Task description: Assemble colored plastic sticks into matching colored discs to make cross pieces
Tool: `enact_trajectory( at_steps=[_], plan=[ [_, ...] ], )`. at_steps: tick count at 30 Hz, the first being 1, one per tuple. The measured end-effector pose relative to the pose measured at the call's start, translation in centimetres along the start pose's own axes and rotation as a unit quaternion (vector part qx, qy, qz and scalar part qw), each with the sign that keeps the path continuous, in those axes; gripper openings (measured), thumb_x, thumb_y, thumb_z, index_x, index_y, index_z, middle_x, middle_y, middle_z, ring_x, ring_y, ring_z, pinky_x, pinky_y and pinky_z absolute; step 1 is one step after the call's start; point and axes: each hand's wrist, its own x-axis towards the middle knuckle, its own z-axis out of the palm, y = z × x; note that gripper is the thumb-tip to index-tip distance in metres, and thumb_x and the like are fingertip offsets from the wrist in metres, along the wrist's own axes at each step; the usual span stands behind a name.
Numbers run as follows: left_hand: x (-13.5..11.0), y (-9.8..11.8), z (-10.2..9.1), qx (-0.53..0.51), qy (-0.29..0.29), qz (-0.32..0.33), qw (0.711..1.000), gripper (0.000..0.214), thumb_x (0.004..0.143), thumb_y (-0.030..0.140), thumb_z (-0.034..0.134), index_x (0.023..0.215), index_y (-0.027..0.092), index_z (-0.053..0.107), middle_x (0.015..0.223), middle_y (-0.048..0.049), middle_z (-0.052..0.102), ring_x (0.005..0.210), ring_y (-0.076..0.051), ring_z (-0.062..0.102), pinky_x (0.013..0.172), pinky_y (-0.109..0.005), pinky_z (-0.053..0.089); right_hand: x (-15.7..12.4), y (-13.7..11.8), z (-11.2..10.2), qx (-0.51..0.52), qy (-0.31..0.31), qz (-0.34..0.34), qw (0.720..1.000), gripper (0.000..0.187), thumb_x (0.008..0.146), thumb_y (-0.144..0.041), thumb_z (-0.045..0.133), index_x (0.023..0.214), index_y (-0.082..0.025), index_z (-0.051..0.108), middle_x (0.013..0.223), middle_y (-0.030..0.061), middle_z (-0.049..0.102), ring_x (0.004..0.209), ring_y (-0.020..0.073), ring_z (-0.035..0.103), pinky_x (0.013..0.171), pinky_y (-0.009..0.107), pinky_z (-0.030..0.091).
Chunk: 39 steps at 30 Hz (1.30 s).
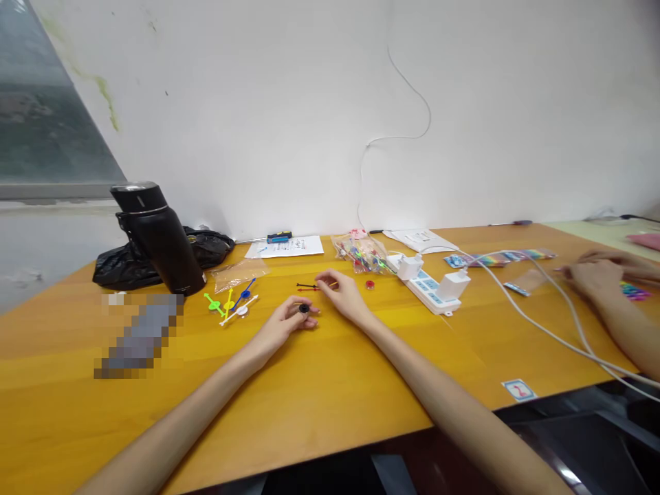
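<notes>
My left hand [286, 322] is closed in a pinch on a small black round cap [304, 309], held just above the table. To its right, my right hand [341, 294] reaches over two thin arrow spinners, its fingertips together at the black arrow spinner [307, 285]; their grip is partly hidden. The red arrow spinner [308, 290] lies beside the black one, its far end hidden by my fingers. A red round cap [370, 284] rests right of my right hand. Left of my hands lie green [214, 305], yellow [228, 302], blue [245, 294] and white [241, 311] arrow spinners.
A black bottle [162, 240] stands at left by a black plastic bag [121, 268] and a pixelated patch [141, 337]. Behind are a bag of coloured parts [361, 253] and papers [304, 246]. Rightward are a power strip [430, 292], white cables [536, 323] and another person's hands [598, 278].
</notes>
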Motion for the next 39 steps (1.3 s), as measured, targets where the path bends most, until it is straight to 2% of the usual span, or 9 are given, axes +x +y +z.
enact_trajectory(
  at_steps=[3, 6, 9, 14, 19, 28, 33, 39],
  plan=[
    [0.2, 0.0, 0.0, -0.007, -0.002, -0.004, 1.0, 0.038, 0.079, 0.039, 0.078, 0.104, 0.016, 0.06, 0.109, -0.0098, 0.072, 0.083, -0.015, 0.07, 0.091, -0.036, 0.054, 1.4, 1.6, -0.5, -0.115, 0.015, -0.007, 0.993, 0.014, 0.09, -0.019, 0.06, 0.1, -0.016, 0.071, 0.095, 0.0065, 0.072, 0.082, 0.0159, 0.065, 0.079, 0.028, 0.049],
    [0.2, 0.0, 0.1, -0.009, -0.001, -0.002, 1.0, 0.037, 0.079, 0.038, 0.079, 0.102, 0.016, 0.061, 0.108, -0.0089, 0.072, 0.082, -0.015, 0.07, 0.091, -0.036, 0.055, 2.6, 2.5, -0.6, -0.197, -0.048, -0.019, 0.979, 0.01, 0.089, -0.024, 0.067, 0.093, -0.017, 0.074, 0.093, 0.0065, 0.073, 0.08, 0.0166, 0.065, 0.076, 0.028, 0.048],
    [0.3, 0.0, 0.1, -0.017, 0.003, 0.0, 1.0, 0.037, 0.08, 0.04, 0.078, 0.102, 0.017, 0.061, 0.107, -0.0084, 0.071, 0.083, -0.016, 0.07, 0.091, -0.036, 0.055, 3.8, 2.8, -0.3, -0.235, -0.094, -0.005, 0.967, 0.011, 0.089, -0.029, 0.071, 0.089, -0.019, 0.076, 0.088, 0.0061, 0.073, 0.077, 0.017, 0.065, 0.071, 0.027, 0.046],
    [0.1, 0.2, 0.2, -0.022, 0.004, 0.003, 1.0, 0.035, 0.08, 0.04, 0.078, 0.101, 0.017, 0.062, 0.107, -0.009, 0.071, 0.083, -0.016, 0.07, 0.091, -0.037, 0.054, 5.5, 3.2, 0.1, -0.235, -0.106, 0.017, 0.966, 0.013, 0.088, -0.03, 0.073, 0.086, -0.018, 0.076, 0.083, 0.0061, 0.074, 0.072, 0.017, 0.065, 0.066, 0.026, 0.045],
    [0.0, 0.4, 0.3, -0.033, 0.004, -0.006, 0.999, 0.034, 0.08, 0.035, 0.078, 0.102, 0.017, 0.061, 0.107, -0.0085, 0.071, 0.082, -0.016, 0.07, 0.09, -0.036, 0.055, 6.0, 3.7, 0.3, -0.217, -0.124, 0.025, 0.968, 0.011, 0.088, -0.026, 0.073, 0.087, -0.015, 0.074, 0.082, 0.0068, 0.075, 0.07, 0.0163, 0.065, 0.065, 0.025, 0.045],
    [0.5, -0.2, -0.1, -0.04, 0.003, -0.01, 0.999, 0.035, 0.08, 0.039, 0.078, 0.102, 0.017, 0.06, 0.112, -0.0114, 0.073, 0.084, -0.017, 0.07, 0.091, -0.038, 0.055, 5.4, 3.6, 0.4, -0.195, -0.105, 0.0, 0.975, 0.007, 0.093, -0.018, 0.066, 0.096, -0.014, 0.071, 0.09, 0.0073, 0.075, 0.08, 0.0165, 0.066, 0.078, 0.028, 0.049],
    [0.3, 0.0, 0.0, -0.037, 0.008, -0.013, 0.999, 0.036, 0.08, 0.038, 0.078, 0.103, 0.017, 0.06, 0.113, -0.011, 0.072, 0.086, -0.017, 0.07, 0.092, -0.037, 0.054, 5.0, 3.6, -0.5, -0.207, -0.105, -0.037, 0.972, 0.009, 0.092, -0.018, 0.066, 0.096, -0.015, 0.074, 0.1, 0.0101, 0.073, 0.096, 0.0205, 0.064, 0.092, 0.034, 0.046],
    [0.2, 0.2, 0.1, -0.034, 0.009, -0.015, 0.999, 0.036, 0.08, 0.037, 0.078, 0.103, 0.017, 0.06, 0.112, -0.0105, 0.072, 0.086, -0.017, 0.07, 0.092, -0.037, 0.054, 4.4, 4.3, -1.0, -0.242, -0.102, -0.039, 0.964, 0.008, 0.091, -0.019, 0.069, 0.094, -0.014, 0.074, 0.099, 0.0093, 0.067, 0.092, 0.0198, 0.062, 0.087, 0.032, 0.046]
  ],
)
